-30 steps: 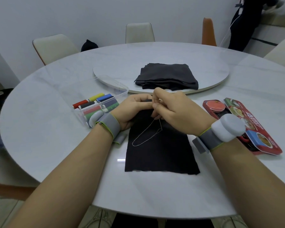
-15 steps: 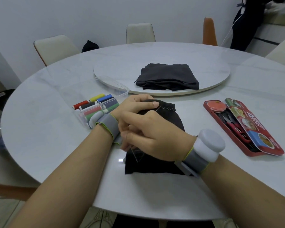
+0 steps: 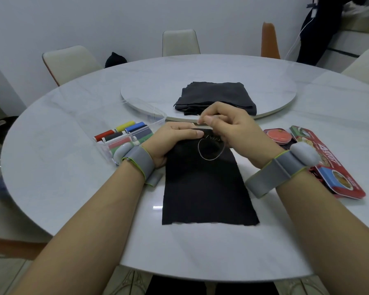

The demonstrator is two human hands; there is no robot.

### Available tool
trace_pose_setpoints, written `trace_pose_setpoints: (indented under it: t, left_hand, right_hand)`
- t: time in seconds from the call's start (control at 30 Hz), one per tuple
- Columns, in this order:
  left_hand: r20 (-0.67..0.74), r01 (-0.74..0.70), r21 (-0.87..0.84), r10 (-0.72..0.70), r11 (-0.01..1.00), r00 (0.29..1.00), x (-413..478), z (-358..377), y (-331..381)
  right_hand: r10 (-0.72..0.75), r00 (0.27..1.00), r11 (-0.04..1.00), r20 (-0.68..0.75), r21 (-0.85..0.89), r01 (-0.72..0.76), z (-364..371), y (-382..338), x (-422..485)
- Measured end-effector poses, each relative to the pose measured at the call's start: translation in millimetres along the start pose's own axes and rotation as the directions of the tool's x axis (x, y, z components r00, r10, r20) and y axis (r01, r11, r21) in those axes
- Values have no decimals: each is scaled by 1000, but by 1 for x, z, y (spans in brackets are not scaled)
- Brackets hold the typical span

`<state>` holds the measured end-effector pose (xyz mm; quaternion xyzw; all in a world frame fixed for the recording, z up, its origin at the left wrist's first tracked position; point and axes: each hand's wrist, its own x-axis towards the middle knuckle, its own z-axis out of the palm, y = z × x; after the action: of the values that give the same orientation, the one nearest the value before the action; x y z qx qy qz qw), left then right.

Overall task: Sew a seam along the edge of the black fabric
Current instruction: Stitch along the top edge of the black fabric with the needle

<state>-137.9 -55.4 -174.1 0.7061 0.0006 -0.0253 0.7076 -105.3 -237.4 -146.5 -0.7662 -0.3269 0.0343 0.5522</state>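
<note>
**Draw the stitch snug**

Your left hand (image 3: 175,139) presses flat on the black fabric (image 3: 207,188), which lies at the tabletop's (image 3: 73,167) near edge. Your right hand (image 3: 228,126) pinches what looks like the needle; pull the thread loop (image 3: 210,151) through gently, avoiding puckers.
</note>
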Motion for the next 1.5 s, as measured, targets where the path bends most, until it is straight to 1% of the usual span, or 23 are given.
trace_pose_setpoints:
  t: [0.1,0.13,0.2,0.27,0.4,0.47,0.7,0.83,1.3,1.5]
  left_hand:
    - [-5,-20,5,20,1000,1000,0,-2,-1]
    - [5,-21,10,21,1000,1000,0,-2,-1]
    - [5,-24,22,24,999,1000,0,-2,-2]
    - [0,-30,34,30,999,1000,-1,-2,-3]
    - [-17,-46,54,47,997,999,0,-4,-3]
    - [-15,-48,53,48,997,999,0,-4,-3]
    - [-11,-47,51,48,998,999,0,-4,-2]
    - [-12,-51,62,52,997,999,0,-4,-3]
    - [-23,-38,65,40,997,999,-3,-2,-1]
    - [-34,-28,76,31,997,999,-2,-3,-3]
  right_hand:
    - [240,968,967,68,68,-244,-9,9,1]
    - [292,950,950,113,78,-301,-10,11,1]
    - [331,922,930,198,97,-355,-10,12,0]
    - [331,917,931,223,80,-356,-11,13,1]
    - [292,944,955,151,14,-297,-15,13,1]
    - [272,951,961,148,12,-276,-17,14,2]
    - [287,931,956,225,-3,-294,-18,18,2]
    - [271,940,962,205,-47,-268,-17,19,2]
    - [287,934,958,214,-59,-280,-17,19,2]
    - [263,945,964,196,-95,-249,-16,19,3]
